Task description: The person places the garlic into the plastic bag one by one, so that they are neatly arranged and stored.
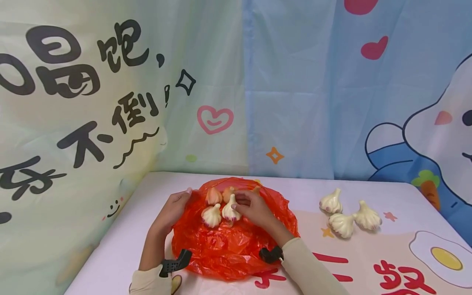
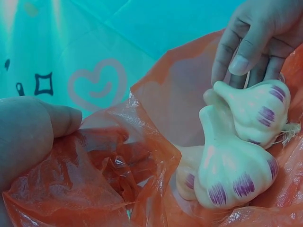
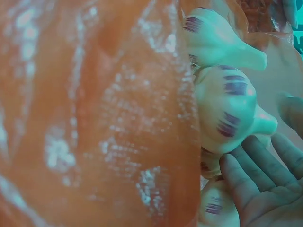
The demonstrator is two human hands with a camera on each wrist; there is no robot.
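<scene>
A red plastic bag [image 1: 228,250] lies spread on the table with several garlic bulbs in it. Two pale bulbs with purple streaks are uncovered, a left garlic bulb [image 1: 212,216] and a right garlic bulb [image 1: 231,209]. Behind them, other bulbs [image 1: 214,196] look orange through the film. My left hand [image 1: 178,207] holds the bag's left edge, thumb over the film [image 2: 40,127]. Beside the right bulb is my right hand [image 1: 254,208]; in the right wrist view its fingers [image 3: 258,165] extend loosely along the bulb's underside, with the thumb apart from it.
On the table's right side three garlic bulbs [image 1: 341,225] lie close together. The table [image 1: 147,196] has a printed cover with a fried egg picture [image 1: 439,258]. A printed curtain [image 1: 287,102] hangs behind.
</scene>
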